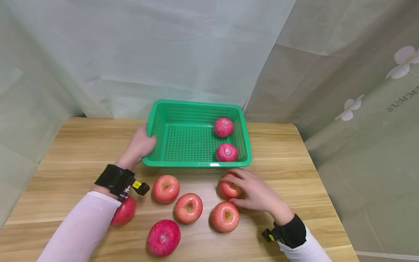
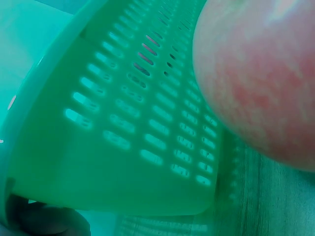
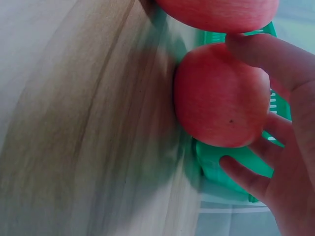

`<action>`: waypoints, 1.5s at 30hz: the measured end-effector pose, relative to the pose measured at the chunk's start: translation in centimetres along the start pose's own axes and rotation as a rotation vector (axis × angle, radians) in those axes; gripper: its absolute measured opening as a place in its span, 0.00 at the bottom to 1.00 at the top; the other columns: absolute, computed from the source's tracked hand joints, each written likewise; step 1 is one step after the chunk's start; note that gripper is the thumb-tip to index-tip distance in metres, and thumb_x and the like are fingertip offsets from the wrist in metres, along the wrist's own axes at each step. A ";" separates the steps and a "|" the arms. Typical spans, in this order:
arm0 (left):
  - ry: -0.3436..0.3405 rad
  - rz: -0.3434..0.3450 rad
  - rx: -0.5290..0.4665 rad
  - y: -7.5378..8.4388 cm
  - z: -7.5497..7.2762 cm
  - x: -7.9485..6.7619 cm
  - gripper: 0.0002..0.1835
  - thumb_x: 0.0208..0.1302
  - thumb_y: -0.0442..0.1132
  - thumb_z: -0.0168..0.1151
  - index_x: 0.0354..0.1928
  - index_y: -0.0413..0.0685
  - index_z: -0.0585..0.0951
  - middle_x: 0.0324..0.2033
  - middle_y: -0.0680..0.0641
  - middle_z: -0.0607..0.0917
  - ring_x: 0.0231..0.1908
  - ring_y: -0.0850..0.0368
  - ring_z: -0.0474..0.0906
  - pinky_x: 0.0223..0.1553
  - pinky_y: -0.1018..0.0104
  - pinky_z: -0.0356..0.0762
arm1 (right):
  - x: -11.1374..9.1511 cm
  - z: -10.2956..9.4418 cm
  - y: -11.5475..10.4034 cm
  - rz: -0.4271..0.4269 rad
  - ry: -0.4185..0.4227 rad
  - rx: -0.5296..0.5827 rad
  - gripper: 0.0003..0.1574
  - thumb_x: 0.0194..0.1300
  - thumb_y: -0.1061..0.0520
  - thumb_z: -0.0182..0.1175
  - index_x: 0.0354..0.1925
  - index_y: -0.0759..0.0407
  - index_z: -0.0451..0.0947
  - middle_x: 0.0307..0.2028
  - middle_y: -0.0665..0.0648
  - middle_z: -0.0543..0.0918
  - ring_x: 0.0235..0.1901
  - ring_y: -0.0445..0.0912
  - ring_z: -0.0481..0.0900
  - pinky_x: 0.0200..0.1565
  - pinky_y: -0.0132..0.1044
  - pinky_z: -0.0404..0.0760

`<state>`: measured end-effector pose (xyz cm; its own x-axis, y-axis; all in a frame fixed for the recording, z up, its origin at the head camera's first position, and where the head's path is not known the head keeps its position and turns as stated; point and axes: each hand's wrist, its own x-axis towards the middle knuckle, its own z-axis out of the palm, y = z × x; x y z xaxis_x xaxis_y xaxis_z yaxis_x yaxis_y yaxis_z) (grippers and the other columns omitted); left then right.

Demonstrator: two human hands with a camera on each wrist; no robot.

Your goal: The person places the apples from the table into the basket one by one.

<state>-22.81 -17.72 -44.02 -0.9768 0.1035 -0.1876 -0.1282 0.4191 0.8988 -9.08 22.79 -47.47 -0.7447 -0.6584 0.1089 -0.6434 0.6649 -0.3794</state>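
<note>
Nearest, a streaked crimson apple [image 1: 163,238] lies on the wood-grain table [image 1: 288,163]. Farther in, a smooth, rounded pale-red apple [image 1: 226,217] sits just beside the right hand [image 1: 256,191], crowding its thumb side. Thumb and fingers of this hand grasp the held apple [image 1: 227,191], just in front of the green basket [image 1: 183,164]. The left hand [image 1: 140,143] clasps this perforated plastic container's left rim; two apples [image 1: 223,127] lie inside, at right. Beyond hangs creased pale sheeting [image 1: 170,47].

Green slotted basket [image 1: 183,164] — two red apples [image 1: 223,127] in its right end, six apples [image 1: 188,209] in front
</note>
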 end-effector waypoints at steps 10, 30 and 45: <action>0.005 0.008 0.006 -0.3 0.0 0.0 0.31 0.78 0.32 0.45 0.79 0.31 0.57 0.63 0.27 0.74 0.52 0.33 0.82 0.46 0.44 0.89 | 0.3 0.2 -0.1 0.025 -0.045 0.001 0.47 0.59 0.46 0.81 0.73 0.44 0.75 0.72 0.56 0.74 0.67 0.53 0.74 0.64 0.54 0.81; 0.001 0.019 -0.018 -0.1 0.0 0.0 0.30 0.78 0.31 0.45 0.79 0.31 0.58 0.62 0.27 0.76 0.51 0.32 0.83 0.45 0.45 0.89 | 1.0 1.1 0.0 0.095 -0.079 0.037 0.44 0.58 0.46 0.81 0.69 0.42 0.74 0.64 0.50 0.74 0.60 0.46 0.76 0.57 0.47 0.84; 0.006 0.014 -0.007 0.0 0.1 -0.1 0.31 0.78 0.31 0.45 0.80 0.32 0.57 0.62 0.27 0.75 0.51 0.33 0.83 0.45 0.45 0.89 | 1.3 0.7 0.2 0.090 -0.131 0.061 0.46 0.59 0.46 0.80 0.72 0.42 0.74 0.66 0.50 0.74 0.62 0.46 0.74 0.58 0.47 0.84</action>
<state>-22.73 -17.65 -44.01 -0.9794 0.1044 -0.1726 -0.1155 0.4109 0.9043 -10.02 21.79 -48.02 -0.7666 -0.6404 -0.0473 -0.5603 0.7031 -0.4379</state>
